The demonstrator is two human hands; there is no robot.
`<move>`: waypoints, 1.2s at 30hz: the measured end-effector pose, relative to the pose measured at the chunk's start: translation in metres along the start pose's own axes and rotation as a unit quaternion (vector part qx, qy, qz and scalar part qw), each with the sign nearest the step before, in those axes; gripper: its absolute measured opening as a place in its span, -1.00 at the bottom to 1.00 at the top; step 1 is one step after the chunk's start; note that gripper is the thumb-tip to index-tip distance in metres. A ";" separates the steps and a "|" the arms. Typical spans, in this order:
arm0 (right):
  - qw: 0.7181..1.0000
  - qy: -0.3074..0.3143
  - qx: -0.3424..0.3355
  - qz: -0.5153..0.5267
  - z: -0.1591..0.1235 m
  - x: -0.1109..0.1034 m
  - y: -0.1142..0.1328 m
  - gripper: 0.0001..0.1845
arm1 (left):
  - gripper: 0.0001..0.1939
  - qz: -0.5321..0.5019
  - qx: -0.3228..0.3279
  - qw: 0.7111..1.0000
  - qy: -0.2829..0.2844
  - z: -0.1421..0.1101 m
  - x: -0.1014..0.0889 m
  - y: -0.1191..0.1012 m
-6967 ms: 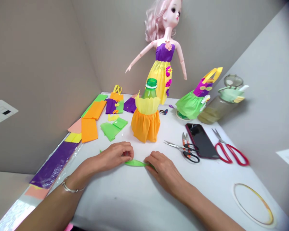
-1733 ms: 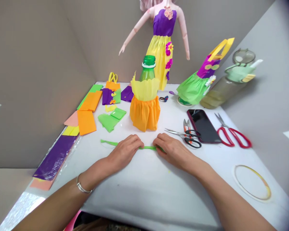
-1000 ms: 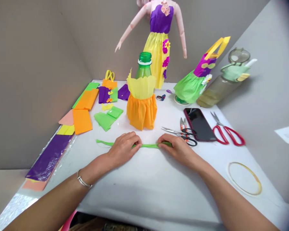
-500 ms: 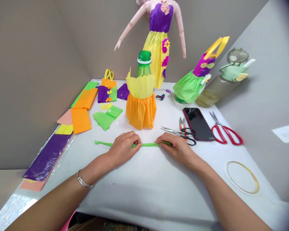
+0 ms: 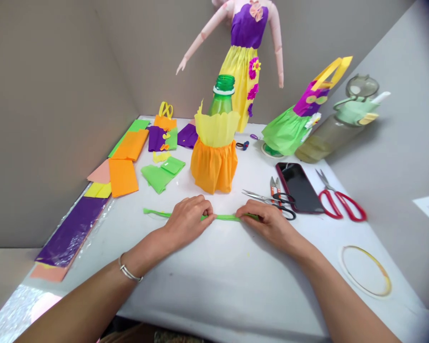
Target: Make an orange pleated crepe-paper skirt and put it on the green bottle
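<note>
A narrow green crepe paper strip (image 5: 226,217) lies stretched sideways along the white table, near its middle. My left hand (image 5: 190,216) pinches it between thumb and fingers, with a loose tail running out to the left. My right hand (image 5: 262,220) closes on the strip farther right, and its end is mostly hidden under that hand. A short taut length shows between the two hands. Just behind them stands a green bottle (image 5: 221,100) wrapped in a yellow paper top (image 5: 217,127) and a gathered orange paper skirt (image 5: 213,166).
Black-handled scissors (image 5: 259,196), orange thread snips (image 5: 274,186), a phone (image 5: 299,186) and red-handled scissors (image 5: 346,205) lie right. A tape ring (image 5: 388,286) sits front right. Folded papers (image 5: 123,177) line the left. Behind are a dressed doll (image 5: 248,28), a paper-dressed bottle (image 5: 286,129) and a water bottle (image 5: 325,136).
The view has shifted slightly, so everything sits a little farther right. Both hands keep hold of the green strip, and the visible length between them looks almost the same.
</note>
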State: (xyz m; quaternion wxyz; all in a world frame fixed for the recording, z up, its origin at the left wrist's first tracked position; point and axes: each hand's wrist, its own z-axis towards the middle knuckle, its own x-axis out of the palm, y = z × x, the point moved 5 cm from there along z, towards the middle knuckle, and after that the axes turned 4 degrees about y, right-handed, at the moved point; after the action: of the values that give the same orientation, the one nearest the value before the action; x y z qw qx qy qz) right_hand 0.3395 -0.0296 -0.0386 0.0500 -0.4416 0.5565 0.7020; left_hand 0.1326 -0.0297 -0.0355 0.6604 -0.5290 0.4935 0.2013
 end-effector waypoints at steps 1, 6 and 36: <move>1.000 0.001 -0.004 -0.014 0.000 0.000 0.001 -0.81 | -0.86 0.001 -0.002 1.000 0.001 0.000 0.000 0.000; 0.993 0.003 -0.037 -0.112 -0.003 0.001 0.008 -0.81 | -0.84 0.011 -0.011 1.000 0.000 0.002 0.000 -0.001; 0.980 0.066 0.090 -0.166 0.038 0.019 0.042 -0.90 | -0.83 0.009 -0.028 0.999 0.037 0.008 0.000 -0.003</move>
State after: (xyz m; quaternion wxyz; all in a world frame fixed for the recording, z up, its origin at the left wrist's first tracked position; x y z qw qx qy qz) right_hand 0.2829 -0.0216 -0.0204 0.1686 -0.5671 0.5385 0.6000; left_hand 0.1383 -0.0232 -0.0343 0.6244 -0.5504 0.5165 0.2012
